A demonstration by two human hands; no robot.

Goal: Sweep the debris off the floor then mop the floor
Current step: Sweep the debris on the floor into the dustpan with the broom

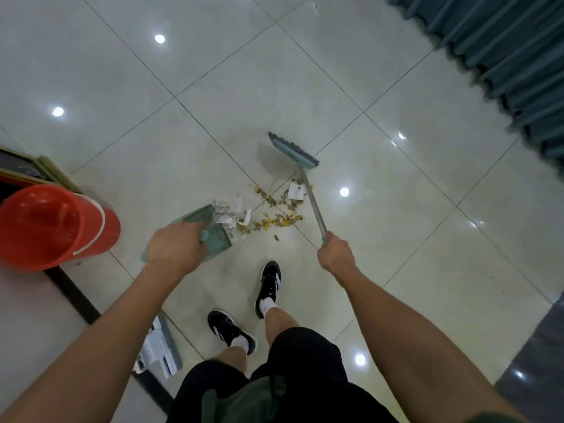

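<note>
My left hand [175,245] grips the handle of a green dustpan [210,227] resting on the glossy tiled floor [396,239]. Crumpled clear wrappers [227,210] lie at the pan's mouth. My right hand [335,253] is shut on the grey handle of a teal broom [293,151], whose head sits on the floor beyond the mess. Yellow and brown scraps [276,213] and a white paper piece [295,190] lie scattered between the broom head and the dustpan.
A red bucket [52,224] stands at the left beside a wooden cabinet edge [48,170]. A flat mop head [160,346] lies near my left foot by a dark floor strip. Teal curtains [503,50] hang at the upper right. My black shoes [270,285] stand just behind the debris.
</note>
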